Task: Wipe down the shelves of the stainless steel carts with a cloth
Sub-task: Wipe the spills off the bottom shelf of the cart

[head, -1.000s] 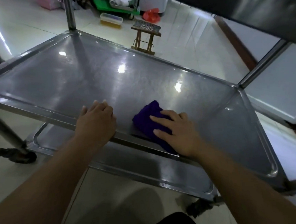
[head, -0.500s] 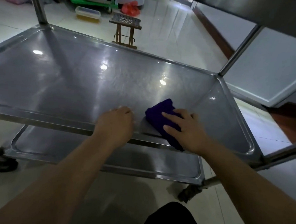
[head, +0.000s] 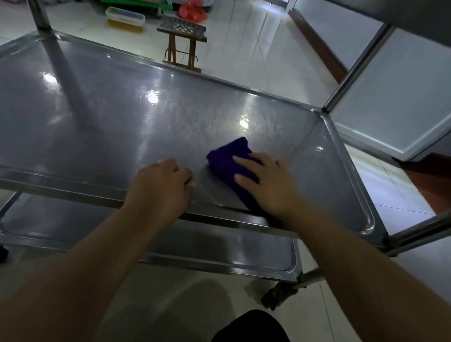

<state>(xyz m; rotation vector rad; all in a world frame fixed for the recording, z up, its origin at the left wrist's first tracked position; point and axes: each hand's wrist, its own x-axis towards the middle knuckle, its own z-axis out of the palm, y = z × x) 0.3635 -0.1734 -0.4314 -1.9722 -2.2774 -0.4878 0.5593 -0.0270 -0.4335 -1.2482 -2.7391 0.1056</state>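
Pressing one purple cloth (head: 228, 157) flat at the middle shelf's (head: 90, 115) front-right, the right hand's (head: 268, 186) fingers (head: 246, 163) lie straight; the left hand's (head: 162, 185) curl over its rim. Beyond: one stool (head: 183, 44), one tub (head: 125, 19).

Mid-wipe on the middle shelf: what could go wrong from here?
A caster shows under the cart, so a hard push on the cloth under the right hand might roll it away. Only the left hand, resting on the front rim, braces it. Leaning in for the far corners may bring the head close to the upper shelf overhead.
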